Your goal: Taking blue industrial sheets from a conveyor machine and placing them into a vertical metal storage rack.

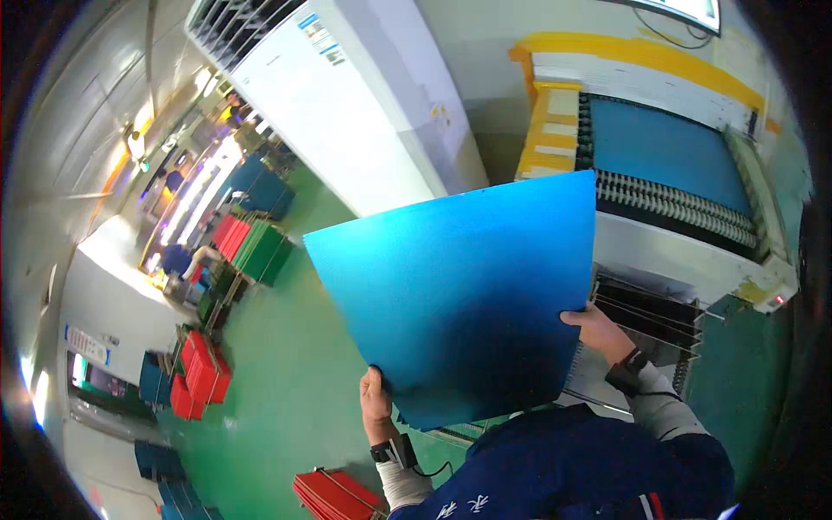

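A large, flat blue sheet (pixel 459 295) is held up in front of me, tilted, with its upper right corner nearest the roller machine. My left hand (pixel 374 397) is closed on its lower left edge, the fingers partly hidden. On the sheet's right edge my right hand (pixel 602 331) grips with the thumb on the near face; its other fingers are behind the sheet. Both wrists wear dark bands with cables. Another blue panel (pixel 667 152) lies on the roller conveyor machine (pixel 676 238) at the far right.
Below the machine stands a wire rack (pixel 650 312) with dark contents. A tall white air conditioner (pixel 347 104) rises behind the sheet. Red panels (pixel 334 494) stand near my left arm; more red panels (pixel 201 373) and green panels (pixel 260 251) stand farther left. People work in the background.
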`<state>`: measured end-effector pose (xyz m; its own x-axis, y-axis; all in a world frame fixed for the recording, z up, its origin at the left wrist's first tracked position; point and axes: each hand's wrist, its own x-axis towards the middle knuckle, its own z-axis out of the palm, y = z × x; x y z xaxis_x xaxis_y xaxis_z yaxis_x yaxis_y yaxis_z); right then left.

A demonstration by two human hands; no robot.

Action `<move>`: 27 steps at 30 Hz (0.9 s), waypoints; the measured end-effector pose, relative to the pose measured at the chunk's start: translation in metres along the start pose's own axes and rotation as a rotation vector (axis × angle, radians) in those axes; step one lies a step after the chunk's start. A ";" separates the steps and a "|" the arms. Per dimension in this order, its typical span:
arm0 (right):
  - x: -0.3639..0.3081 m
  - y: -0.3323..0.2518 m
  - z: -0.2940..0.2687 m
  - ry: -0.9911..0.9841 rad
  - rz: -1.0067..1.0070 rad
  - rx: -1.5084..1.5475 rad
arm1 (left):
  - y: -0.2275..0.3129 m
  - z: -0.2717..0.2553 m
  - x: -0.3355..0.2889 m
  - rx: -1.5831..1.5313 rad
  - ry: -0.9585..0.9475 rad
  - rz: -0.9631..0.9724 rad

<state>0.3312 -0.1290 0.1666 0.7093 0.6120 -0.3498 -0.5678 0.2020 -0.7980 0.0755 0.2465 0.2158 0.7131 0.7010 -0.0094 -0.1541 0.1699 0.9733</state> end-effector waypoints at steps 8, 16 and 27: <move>-0.045 -0.013 -0.013 0.123 -0.120 0.149 | 0.005 0.064 0.025 0.076 -0.260 -0.040; -0.093 0.011 -0.088 0.364 -0.197 0.318 | -0.024 0.108 0.048 0.050 -0.129 0.047; -0.158 0.004 -0.127 0.490 -0.543 0.841 | -0.128 0.081 0.033 -0.011 -0.181 -0.375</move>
<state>0.2698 -0.3223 0.1562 0.9323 -0.0450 -0.3589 -0.1027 0.9185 -0.3819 0.1739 0.1923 0.1098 0.8296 0.4564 -0.3215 0.1325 0.3984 0.9076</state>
